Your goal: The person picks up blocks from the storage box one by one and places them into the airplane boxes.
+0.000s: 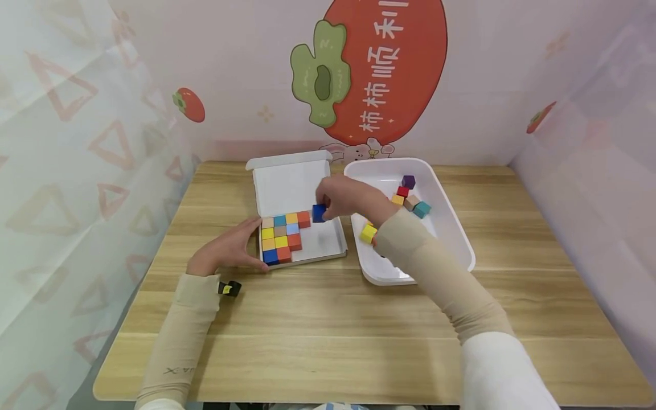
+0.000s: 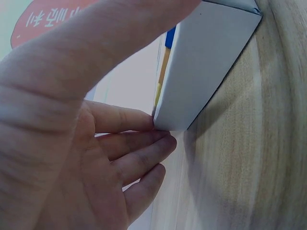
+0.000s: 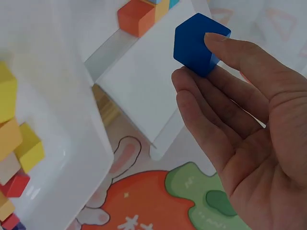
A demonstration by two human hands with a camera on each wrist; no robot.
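My right hand (image 1: 344,196) pinches a dark blue cube (image 3: 195,44) between thumb and fingers, above the right part of an open white cardboard box (image 1: 320,246). Inside the box, coloured cubes stand side by side at the left, among them an orange-red cube (image 3: 136,18) beside the bare floor. My left hand (image 1: 230,247) spans the box's left side, its thumb along the front corner and its fairly straight fingers touching the back corner. In the left wrist view, the fingertips (image 2: 165,143) rest right at the edge of the box's white wall (image 2: 201,57).
A white plastic tray (image 1: 456,228) stands right of the box with several loose cubes, including a yellow cube (image 1: 368,233) and a purple cube (image 1: 408,181). The raised box lid (image 1: 292,188) leans toward the printed wall (image 1: 246,85). Everything stands on a wooden table (image 1: 318,319).
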